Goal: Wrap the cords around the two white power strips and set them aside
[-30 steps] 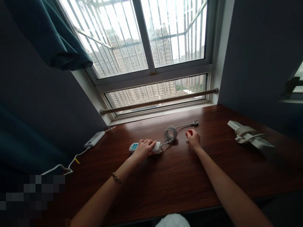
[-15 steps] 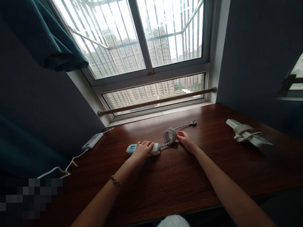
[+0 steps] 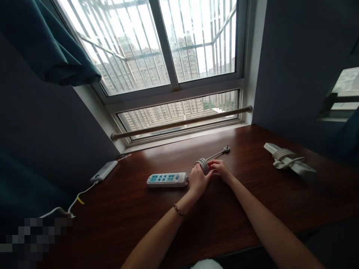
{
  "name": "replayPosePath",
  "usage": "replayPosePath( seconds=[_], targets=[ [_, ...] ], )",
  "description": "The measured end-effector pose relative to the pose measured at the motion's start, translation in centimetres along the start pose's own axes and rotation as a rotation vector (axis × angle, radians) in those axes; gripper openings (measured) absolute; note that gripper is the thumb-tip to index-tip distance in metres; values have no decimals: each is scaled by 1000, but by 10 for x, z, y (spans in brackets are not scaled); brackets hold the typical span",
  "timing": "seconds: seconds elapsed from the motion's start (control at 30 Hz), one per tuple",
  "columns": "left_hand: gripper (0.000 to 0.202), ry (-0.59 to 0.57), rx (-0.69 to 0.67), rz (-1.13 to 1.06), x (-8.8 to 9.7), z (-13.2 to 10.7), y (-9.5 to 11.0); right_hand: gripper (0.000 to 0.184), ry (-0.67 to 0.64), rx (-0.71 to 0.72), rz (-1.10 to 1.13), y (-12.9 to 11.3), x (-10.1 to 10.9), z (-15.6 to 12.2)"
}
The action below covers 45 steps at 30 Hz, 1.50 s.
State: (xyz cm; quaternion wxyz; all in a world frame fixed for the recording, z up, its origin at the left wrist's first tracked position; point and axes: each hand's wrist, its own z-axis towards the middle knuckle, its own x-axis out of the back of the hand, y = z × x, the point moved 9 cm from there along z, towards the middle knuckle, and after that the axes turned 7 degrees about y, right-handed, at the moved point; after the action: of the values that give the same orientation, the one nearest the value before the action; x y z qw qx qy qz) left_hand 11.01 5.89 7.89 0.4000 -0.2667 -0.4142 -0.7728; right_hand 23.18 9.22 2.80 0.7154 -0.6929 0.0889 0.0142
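Observation:
A white power strip [image 3: 167,180] with blue socket faces lies on the brown wooden table. Its grey-white cord is wound into a coil [image 3: 202,164] just to its right, and the three-pin plug [image 3: 226,149] rests beyond on a straight length of cord. My left hand [image 3: 198,181] is closed around the near side of the coil, hiding part of it. From the right, my right hand [image 3: 222,171] has its fingers bent against the coil's other side. The two hands nearly meet at the thumbs.
At the right, a second power strip [image 3: 297,166] lies with its cord wrapped round it. A white device [image 3: 103,172] with a cable sits at the table's left edge. Behind the table [image 3: 157,220] are a window and a rail [image 3: 182,122]; a teal curtain [image 3: 64,67] hangs at left.
My left hand has let go of the power strip and moved right onto the cord coil. The strip's sockets are now uncovered. My right hand stays at the coil.

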Motion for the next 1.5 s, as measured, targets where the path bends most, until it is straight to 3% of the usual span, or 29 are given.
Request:
replayPosePath(
  seconds=[0.13,0.3,0.37,0.43,0.6,0.8,1.0,1.2,1.33,1.5],
  targets=[
    [42,9,60,53,-14,-1,-9,18,126,67,-104,-1,26,13],
    [28,27,57,-28,-11,-12,-13,35,603,165,-134,-3,111,32],
    [24,56,74,-122,-6,-15,-14,45,708,158,-117,0,135,37],
    [22,112,96,-275,1,-17,-15,48,736,131,-102,5,144,42],
    [18,263,199,-653,15,-16,-28,45,633,87,-107,13,123,45],
    [17,315,264,-917,18,-11,-33,51,467,148,-184,13,93,40],
    [18,360,300,-961,19,-8,-42,42,475,277,-147,-13,93,33],
    [20,288,349,-1109,1,-5,-49,32,299,365,438,-52,92,16],
    [23,280,357,-1108,-1,-4,-49,30,299,336,490,-58,97,10],
    [24,268,239,-920,10,-5,-41,25,240,284,523,-55,93,12]
  ],
)
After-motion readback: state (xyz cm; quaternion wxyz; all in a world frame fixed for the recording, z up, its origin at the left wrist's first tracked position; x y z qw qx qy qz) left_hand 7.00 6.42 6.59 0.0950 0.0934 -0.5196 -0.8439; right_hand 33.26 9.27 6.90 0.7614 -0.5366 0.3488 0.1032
